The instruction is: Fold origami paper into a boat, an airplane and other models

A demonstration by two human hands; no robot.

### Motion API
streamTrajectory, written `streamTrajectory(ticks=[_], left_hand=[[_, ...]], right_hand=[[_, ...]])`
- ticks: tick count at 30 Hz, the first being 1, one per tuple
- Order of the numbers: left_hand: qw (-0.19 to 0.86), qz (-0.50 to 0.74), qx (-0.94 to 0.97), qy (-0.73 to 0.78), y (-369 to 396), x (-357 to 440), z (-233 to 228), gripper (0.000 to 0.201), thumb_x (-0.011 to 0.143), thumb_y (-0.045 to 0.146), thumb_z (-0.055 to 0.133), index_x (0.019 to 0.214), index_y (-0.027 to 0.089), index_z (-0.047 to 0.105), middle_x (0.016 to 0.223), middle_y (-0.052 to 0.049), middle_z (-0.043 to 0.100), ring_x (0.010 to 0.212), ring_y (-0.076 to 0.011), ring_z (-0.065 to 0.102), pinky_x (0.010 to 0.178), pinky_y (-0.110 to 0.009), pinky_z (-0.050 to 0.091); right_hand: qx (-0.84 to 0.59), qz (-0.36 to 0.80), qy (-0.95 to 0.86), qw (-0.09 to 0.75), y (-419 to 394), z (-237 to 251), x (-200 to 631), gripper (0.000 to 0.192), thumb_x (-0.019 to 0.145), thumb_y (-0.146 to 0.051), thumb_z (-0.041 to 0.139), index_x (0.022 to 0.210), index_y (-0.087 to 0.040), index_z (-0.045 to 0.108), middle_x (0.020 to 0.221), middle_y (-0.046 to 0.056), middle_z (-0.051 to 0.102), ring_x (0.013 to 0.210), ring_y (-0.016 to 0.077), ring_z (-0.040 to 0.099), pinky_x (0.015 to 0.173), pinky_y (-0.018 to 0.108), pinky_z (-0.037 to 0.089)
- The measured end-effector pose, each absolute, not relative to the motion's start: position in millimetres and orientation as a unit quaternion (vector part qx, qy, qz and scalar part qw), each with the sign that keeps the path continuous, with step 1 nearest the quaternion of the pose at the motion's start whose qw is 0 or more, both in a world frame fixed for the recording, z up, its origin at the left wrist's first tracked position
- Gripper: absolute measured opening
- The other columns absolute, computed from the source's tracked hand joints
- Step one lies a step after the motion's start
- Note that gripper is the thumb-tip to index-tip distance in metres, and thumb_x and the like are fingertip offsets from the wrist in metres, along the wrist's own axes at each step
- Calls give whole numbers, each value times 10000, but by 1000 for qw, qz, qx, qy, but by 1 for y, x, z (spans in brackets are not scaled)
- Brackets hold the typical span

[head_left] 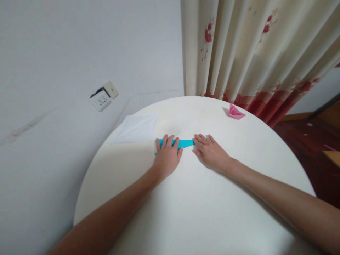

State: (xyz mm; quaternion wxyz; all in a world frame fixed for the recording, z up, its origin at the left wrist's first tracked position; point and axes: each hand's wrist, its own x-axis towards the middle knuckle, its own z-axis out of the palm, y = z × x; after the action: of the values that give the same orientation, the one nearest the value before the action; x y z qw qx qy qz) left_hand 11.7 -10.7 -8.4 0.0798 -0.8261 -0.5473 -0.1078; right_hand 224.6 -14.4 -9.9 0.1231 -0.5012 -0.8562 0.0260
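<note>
The round worktop lies bare between the forearms and toward its near edge, so a hand could pass there. Farther out, a white sheet occupies the left, a pink folded figure sits near the far right rim, and the curtain hangs just behind

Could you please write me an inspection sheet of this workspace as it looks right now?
Surface: round white table, bare at the near side.
Job's things: folded blue paper, flat on the table.
Clutter: white sheet at far left; pink folded paper figure near the far edge.
Grippers: left hand flat on the blue paper; right hand pressing its pointed end.
Cables: nothing seen.
Surroundings: white wall with socket; floral curtain; dark floor at right.
</note>
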Motion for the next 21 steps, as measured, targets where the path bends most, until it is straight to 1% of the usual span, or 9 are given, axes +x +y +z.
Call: streamTrajectory(ticks=[4, 6, 8, 11, 17, 21], left_hand=[[34, -114, -877, -465, -5, 11, -2, 360, 1022, 272, 466, 1357, 224, 589, 1307, -113, 601, 1215, -271, 540, 1065, -469, 426], [25, -121, -882, -455, -4, 11, 2, 316, 1019, 285, 499, 1307, 256, 627, 1229, -74, 628, 1136, -238, 562, 1020, -410, 450], [28, -123, -877, -463, -4, 11, 5, 272, 1012, 315, 535, 1247, 272, 665, 1180, -54, 645, 1092, -231, 567, 985, -396, 458], [32, -107, -876, -470, -5, 11, 10, 230, 996, 341, 577, 1174, 263, 701, 1140, -47, 662, 1039, -233, 578, 926, -393, 466], [27, -94, -886, -453, -6, 12, 16, 173, 988, 317, 596, 1076, 241, 724, 1074, -40, 678, 1005, -227, 600, 882, -373, 458], [25, -97, -888, -448, -5, 12, 13, 177, 999, 306, 575, 1030, 228, 731, 1034, -38, 689, 974, -220, 608, 871, -367, 454]], right_hand=[[-493, 43, -858, 141, -15, -4, 223, 427, 1032, -293, 446, 1396, -91, 544, 1520, 202, 493, 1445, 309, 420, 1197, 519, 313], [-486, 55, -859, 151, -16, -1, 223, 376, 1030, -267, 456, 1342, -103, 587, 1480, 193, 534, 1424, 295, 449, 1194, 494, 326], [-478, 66, -861, 161, -16, 2, 223, 329, 1026, -243, 467, 1285, -122, 628, 1431, 174, 576, 1393, 285, 486, 1185, 479, 344], [-461, 81, -866, 179, -16, 3, 224, 286, 1020, -219, 479, 1224, -162, 671, 1373, 144, 616, 1355, 273, 527, 1168, 472, 374], [-444, 99, -867, 201, -12, 2, 225, 248, 1006, -210, 516, 1107, -215, 742, 1320, 105, 662, 1323, 263, 562, 1166, 458, 392], [-438, 99, -869, 209, -11, 1, 225, 252, 998, -222, 533, 1106, -248, 760, 1308, 82, 683, 1314, 263, 572, 1158, 469, 404]])
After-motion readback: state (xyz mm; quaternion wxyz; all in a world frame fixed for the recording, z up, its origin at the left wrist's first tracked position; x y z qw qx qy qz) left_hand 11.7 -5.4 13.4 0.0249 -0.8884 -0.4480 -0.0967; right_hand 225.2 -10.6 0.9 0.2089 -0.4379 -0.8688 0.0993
